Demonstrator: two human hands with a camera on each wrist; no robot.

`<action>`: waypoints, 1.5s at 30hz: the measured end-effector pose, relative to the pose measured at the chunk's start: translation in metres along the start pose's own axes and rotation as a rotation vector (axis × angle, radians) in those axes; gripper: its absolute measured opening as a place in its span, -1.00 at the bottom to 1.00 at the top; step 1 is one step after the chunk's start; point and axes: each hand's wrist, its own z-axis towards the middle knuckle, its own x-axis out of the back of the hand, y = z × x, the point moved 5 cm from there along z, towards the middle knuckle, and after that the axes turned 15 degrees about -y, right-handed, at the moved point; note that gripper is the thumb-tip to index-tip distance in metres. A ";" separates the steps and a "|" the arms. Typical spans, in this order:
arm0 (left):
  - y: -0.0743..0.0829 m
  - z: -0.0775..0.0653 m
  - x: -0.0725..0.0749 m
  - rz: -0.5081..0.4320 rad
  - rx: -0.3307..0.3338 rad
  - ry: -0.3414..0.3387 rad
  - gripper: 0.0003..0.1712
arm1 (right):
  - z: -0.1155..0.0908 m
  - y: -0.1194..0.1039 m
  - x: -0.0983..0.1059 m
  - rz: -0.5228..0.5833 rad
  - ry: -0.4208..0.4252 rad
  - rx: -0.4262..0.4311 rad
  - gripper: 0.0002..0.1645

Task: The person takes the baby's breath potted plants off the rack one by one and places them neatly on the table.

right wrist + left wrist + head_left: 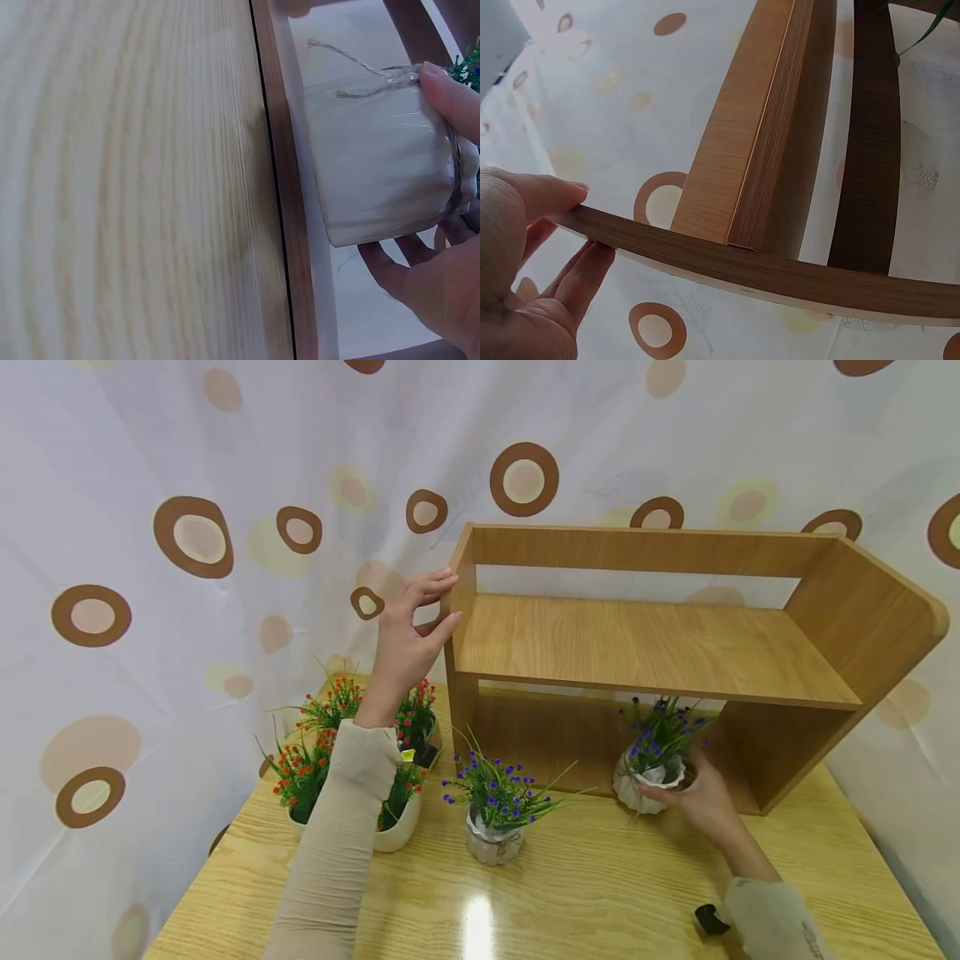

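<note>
My left hand [412, 635] pinches the upper front edge of the left side panel of a wooden shelf [645, 643]. In the left wrist view the thumb and fingers of that hand [547, 262] lie on opposite faces of the panel [780, 285]. My right hand [705, 802] grips a white pot with purple flowers [648, 781] at the front of the lower shelf. Seen from the right wrist, the pot [382, 157] has twine tied round its rim, with the thumb over it and fingers beneath.
A second white pot with purple flowers [495, 839] stands on the wooden table [600, 902], left of the right hand. Several pots with red, orange and pink flowers [307, 777] stand at the left, partly behind my left sleeve. A small black object [710, 920] lies near my right sleeve.
</note>
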 end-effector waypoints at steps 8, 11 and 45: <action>-0.001 0.000 -0.001 0.001 0.009 -0.003 -0.54 | -0.014 -0.012 -0.013 0.019 -0.043 0.033 0.20; -0.001 0.000 -0.001 -0.001 0.010 -0.002 -0.54 | -0.020 -0.017 -0.018 0.025 -0.057 0.043 0.22; -0.035 0.006 -0.001 -0.015 -0.009 0.008 -0.52 | -0.062 -0.059 -0.052 0.095 -0.151 0.162 0.32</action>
